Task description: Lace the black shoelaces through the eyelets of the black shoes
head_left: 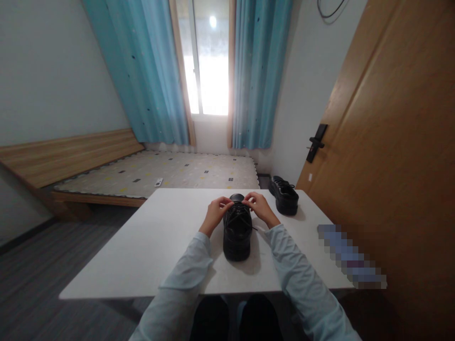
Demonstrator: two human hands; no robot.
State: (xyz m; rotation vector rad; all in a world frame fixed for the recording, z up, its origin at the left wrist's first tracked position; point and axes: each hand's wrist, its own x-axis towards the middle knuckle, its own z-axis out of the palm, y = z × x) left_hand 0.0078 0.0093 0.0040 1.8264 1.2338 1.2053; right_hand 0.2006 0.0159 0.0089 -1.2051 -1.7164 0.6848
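Observation:
A black lace-up shoe (237, 237) stands on the white table in front of me, its toe pointing away and its heel toward me. At the left side of its upper lacing, my left hand (217, 212) pinches the black shoelace between thumb and fingers. My right hand (260, 208) pinches the lace on the opposite side, near the front of the lacing. A loose lace end lies to the right of the shoe. The second black shoe (285, 196) rests at the table's back right, beyond my right hand.
The white table (117, 255) extends around the shoe. A blurred bluish item (350, 258) lies along its right edge, beside the wooden door (398, 142). Behind the table is a bed (177, 168) with a small white object (158, 182) on it.

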